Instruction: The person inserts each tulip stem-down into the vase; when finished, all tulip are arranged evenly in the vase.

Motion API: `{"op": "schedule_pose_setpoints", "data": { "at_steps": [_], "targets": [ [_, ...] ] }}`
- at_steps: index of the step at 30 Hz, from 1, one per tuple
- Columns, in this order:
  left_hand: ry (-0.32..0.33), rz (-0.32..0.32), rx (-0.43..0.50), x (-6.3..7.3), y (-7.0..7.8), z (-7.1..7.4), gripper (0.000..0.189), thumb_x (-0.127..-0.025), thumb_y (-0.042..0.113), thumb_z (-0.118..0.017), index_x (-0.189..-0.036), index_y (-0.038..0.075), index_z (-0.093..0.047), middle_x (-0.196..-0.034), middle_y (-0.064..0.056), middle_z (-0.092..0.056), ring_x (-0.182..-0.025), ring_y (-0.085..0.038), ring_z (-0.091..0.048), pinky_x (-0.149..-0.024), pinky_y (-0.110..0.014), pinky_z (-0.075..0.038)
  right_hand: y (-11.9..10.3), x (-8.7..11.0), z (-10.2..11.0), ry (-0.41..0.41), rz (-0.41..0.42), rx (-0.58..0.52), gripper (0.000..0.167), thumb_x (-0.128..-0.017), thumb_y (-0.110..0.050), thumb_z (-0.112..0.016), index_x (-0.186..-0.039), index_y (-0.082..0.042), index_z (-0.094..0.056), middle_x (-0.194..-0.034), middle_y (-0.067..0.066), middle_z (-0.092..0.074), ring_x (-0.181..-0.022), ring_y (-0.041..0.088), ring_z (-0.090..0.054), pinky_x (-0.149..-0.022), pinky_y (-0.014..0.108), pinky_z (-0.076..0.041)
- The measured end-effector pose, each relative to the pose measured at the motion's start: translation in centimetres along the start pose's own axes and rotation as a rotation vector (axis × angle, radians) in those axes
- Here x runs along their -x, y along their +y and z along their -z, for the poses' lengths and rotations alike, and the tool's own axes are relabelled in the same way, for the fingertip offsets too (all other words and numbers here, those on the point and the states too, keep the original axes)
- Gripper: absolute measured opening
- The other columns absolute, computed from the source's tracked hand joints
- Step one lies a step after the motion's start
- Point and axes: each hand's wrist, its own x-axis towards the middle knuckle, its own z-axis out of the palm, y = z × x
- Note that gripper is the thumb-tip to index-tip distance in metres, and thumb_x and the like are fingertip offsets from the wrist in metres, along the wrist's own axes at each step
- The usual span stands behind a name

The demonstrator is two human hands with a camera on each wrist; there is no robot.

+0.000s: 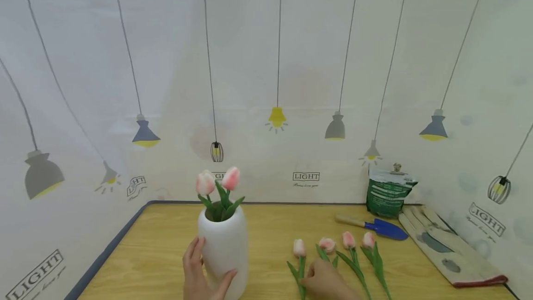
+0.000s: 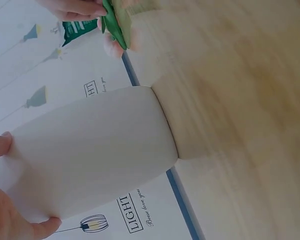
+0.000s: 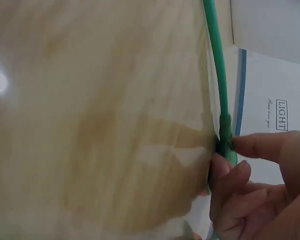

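A tall white vase [image 1: 226, 246] stands upright on the table, left of the middle in the head view. Two pink-and-white tulips [image 1: 218, 184] rise from its mouth. My left hand [image 1: 201, 270] holds the side of the vase, fingers on the left and thumb across the front. To the right, my right hand [image 1: 326, 279] pinches the green stem [image 3: 219, 75] of a tulip [image 1: 299, 247], the leftmost in a row of loose ones. Another tulip [image 1: 327, 245] lies just behind that hand, its stem partly hidden. Two more tulips [image 1: 349, 240] lie further right.
On the wooden table [image 1: 166, 240], a blue trowel [image 1: 389, 229] with a wooden handle lies behind the tulips. A green-and-white bag [image 1: 387, 193] closed with a clip stands at the back right. Stained work gloves [image 1: 447, 249] lie along the right edge. A lamp-printed backdrop surrounds the table.
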Motion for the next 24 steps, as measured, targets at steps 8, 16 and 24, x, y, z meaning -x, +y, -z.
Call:
{"op": "schedule_pose_setpoints", "data": {
  "at_steps": [8, 16, 24],
  "targets": [
    [-0.042, 0.041, -0.035, -0.5, 0.8, -0.1, 0.112, -0.04, 0.009, -0.089, -0.134, 0.002, -0.029, -0.125, -0.023, -0.036, -0.107, -0.019, -0.04, -0.063, -0.042, -0.048, 0.0, -0.2, -1.1, 0.08, -0.091, -0.095, 0.014, -0.076, -0.01, -0.059, -0.065, -0.002, -0.054, -0.055, -0.001, -0.049, -0.048, 0.008, -0.045, -0.044, 0.02, -0.038],
    [0.024, -0.011, -0.015, -0.1, 0.1, -0.4, 0.104, -0.043, 0.021, -0.089, -0.13, -0.001, -0.035, -0.123, -0.021, -0.04, -0.117, 0.009, -0.025, -0.067, -0.022, -0.046, -0.8, -1.2, -0.1, 0.144, -0.047, -0.247, 0.01, -0.071, -0.011, -0.058, -0.067, -0.002, -0.058, -0.058, -0.001, -0.054, -0.05, 0.007, -0.044, -0.046, 0.019, -0.038],
    [-0.004, 0.017, -0.034, 0.0, 0.1, 0.0, 0.107, -0.041, 0.019, -0.089, -0.131, 0.0, -0.033, -0.121, -0.024, -0.039, -0.113, 0.004, -0.027, -0.059, -0.034, -0.047, -10.8, -2.8, 6.2, 0.3, 0.062, -0.281, 0.014, -0.079, -0.014, -0.06, -0.086, -0.002, -0.058, -0.074, 0.005, -0.057, -0.048, 0.009, -0.042, -0.046, 0.02, -0.039]
  ]
}}
